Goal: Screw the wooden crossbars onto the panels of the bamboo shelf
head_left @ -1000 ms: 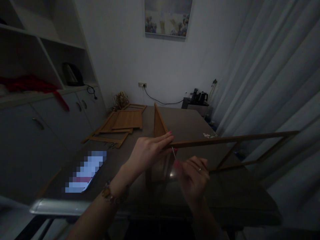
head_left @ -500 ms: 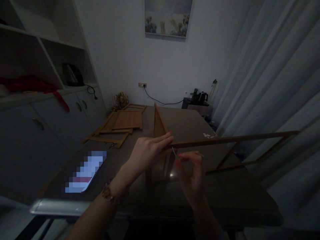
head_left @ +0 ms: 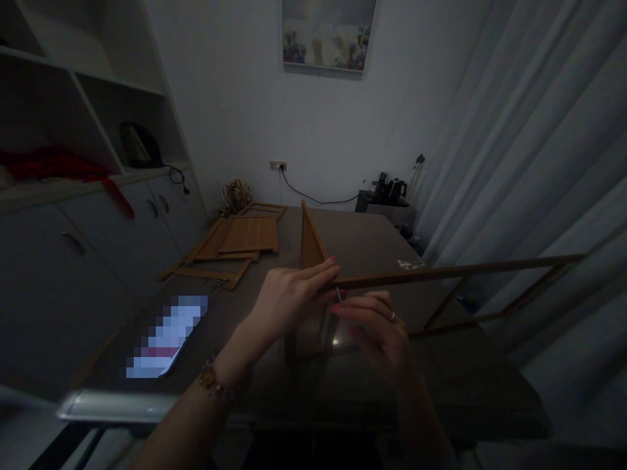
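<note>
L grip (head_left: 289, 294) is clamped over the corner where the open wooden frame (head_left: 441, 273) meets the upright wooden panel (head_left: 312, 241), fingers on top, thumb hidden or nearly so; prob. to keep the joint from shifting. R grip (head_left: 379, 326), just R of and below it, pinches a thin metal rod (head_left: 339, 296), exact type n/a (too small), its tip up at the frame's underside, close by L fingertips; approx. in line w/ the joint, prob. so it can be turned there. Frame runs off R of both grips, seemingly on edge; panel stands beyond L grip, on the bench (head_left: 347, 228). Phone (head_left: 171, 336) lies L of L grip, prob. for easy viewing; flat wooden pieces (head_left: 249, 234) sit beyond it, likely kept out of the way.
</note>
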`<state>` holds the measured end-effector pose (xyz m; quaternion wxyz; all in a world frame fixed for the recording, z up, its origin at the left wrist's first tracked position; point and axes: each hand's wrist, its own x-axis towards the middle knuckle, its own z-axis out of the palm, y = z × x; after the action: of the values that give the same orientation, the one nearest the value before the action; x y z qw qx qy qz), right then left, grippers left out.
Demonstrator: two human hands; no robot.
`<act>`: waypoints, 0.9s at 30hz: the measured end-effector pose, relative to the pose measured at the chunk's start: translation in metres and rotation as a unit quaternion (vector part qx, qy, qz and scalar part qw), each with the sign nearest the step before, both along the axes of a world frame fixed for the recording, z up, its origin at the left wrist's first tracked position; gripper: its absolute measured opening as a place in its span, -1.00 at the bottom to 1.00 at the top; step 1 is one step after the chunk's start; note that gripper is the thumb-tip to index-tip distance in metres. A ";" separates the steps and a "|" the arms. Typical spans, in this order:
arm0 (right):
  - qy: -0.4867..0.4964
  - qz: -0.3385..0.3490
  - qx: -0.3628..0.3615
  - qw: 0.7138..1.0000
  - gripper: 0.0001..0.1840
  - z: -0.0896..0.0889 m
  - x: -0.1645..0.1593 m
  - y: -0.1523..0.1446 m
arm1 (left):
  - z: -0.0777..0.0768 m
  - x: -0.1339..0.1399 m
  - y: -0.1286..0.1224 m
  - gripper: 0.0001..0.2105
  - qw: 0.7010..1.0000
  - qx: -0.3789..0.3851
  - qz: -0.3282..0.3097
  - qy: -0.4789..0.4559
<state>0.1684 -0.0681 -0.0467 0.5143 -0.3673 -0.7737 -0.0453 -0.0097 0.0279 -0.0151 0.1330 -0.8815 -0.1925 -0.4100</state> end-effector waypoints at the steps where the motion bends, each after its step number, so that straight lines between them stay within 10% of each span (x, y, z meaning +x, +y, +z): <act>1: -0.005 0.003 0.003 1.000 -0.78 0.002 0.001 0.001 | 0.000 0.000 0.000 -0.70 1.000 0.001 0.001 0.001; 27: 0.083 0.002 0.031 0.996 -0.83 0.003 -0.019 0.010 | 0.005 0.001 -0.002 -0.70 1.000 0.012 -0.004 -0.001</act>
<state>0.1498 -0.0584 -0.0437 0.5878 -0.3522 -0.7273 -0.0382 -0.0085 0.0261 -0.0102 0.1415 -0.8801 -0.1843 -0.4141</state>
